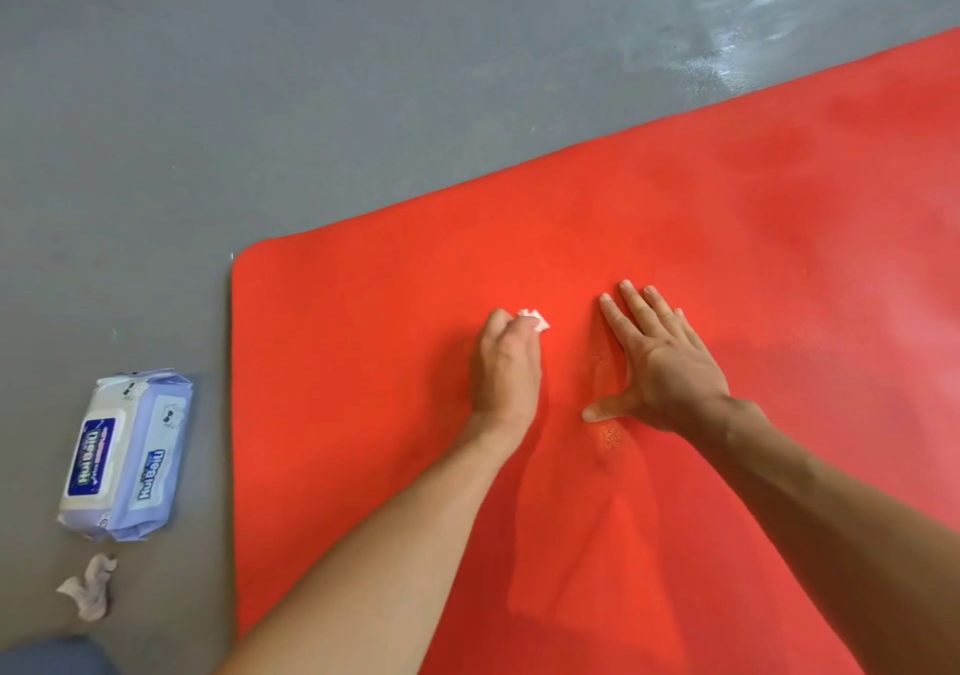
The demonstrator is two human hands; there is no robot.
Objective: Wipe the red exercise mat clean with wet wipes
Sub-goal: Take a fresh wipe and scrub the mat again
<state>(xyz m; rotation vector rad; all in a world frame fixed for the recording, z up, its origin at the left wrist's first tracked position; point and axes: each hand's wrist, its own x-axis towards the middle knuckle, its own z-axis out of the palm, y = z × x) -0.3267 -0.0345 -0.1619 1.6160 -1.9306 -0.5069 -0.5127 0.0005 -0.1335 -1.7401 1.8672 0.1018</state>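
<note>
Two hands are at work on the red exercise mat, which lies flat on the grey floor and fills most of the view, its rounded near-left corner visible and its far and right ends cut off by the frame. A faintly darker wedge runs along the mat between the forearms, and paler blotches show toward the right edge; these may be damp and drying patches, though the light makes that uncertain. On that reading, wiping is under way near the left end, with the greater part of the mat apparently not yet covered. A few pale specks lie on the mat just below the right thumb, seemingly not yet wiped. The right hand rests palm down on the mat, fingers straight and spread, holding nothing, and appears to brace the mat. The left hand has its fingers curled around a small bunched white wet wipe, of which only a tuft shows beyond the knuckles; it is pressed against the mat just left of the right hand. The wipes pack lies on the floor just left of the mat; whether its lid is closed cannot be determined. A crumpled used wipe lies on the floor just below the pack, suggesting that one wipe is already spent.
</note>
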